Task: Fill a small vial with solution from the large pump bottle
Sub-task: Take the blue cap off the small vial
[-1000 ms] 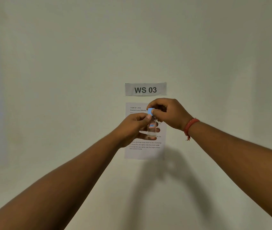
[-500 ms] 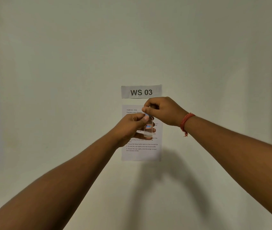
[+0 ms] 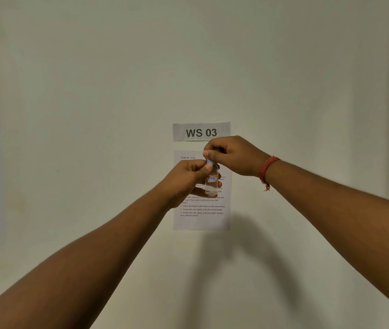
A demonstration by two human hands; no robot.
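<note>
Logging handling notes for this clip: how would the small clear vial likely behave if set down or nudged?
The vial looks narrow and tall, so probably tippy. Its round, smooth, clear body would likely roll and slip. The left hand grips it while the right hand pinches the blue cap.

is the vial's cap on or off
On. The blue cap sits atop the upright vial, pinched by the right hand; how tight, cannot tell.

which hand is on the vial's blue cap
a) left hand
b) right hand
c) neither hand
b, the right hand pinches the blue cap from above while the left hand grips the vial body.
</note>
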